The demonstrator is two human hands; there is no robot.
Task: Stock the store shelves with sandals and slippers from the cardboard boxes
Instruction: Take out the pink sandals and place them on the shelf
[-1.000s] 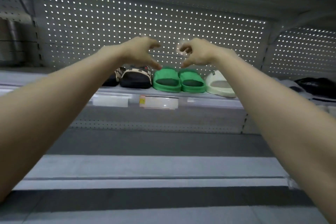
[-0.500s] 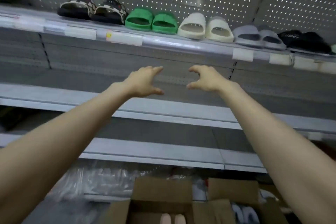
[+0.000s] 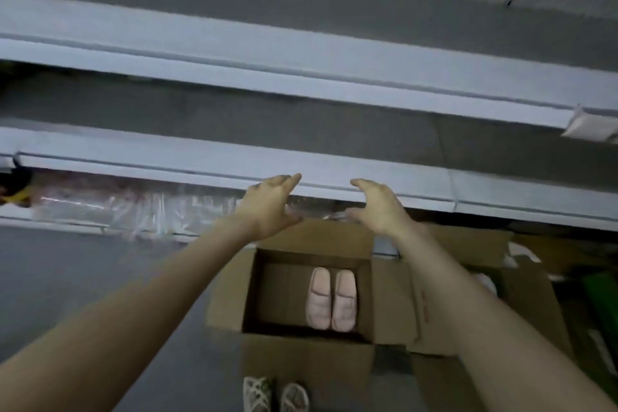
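Your left grip (image 3: 271, 207): released, fingers spread, empty | your right grip (image 3: 379, 207): released, empty | pink slippers (image 3: 331, 299): side by side inside the open cardboard box (image 3: 307, 363), below both grips, untouched

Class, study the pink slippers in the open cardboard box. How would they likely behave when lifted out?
The pink slippers look thick and moulded, so probably light for their size and stiff rather than floppy. Lying flat side by side in the cardboard box, they seem unlikely to roll. As two loose pieces, one could drop unless gripped together.
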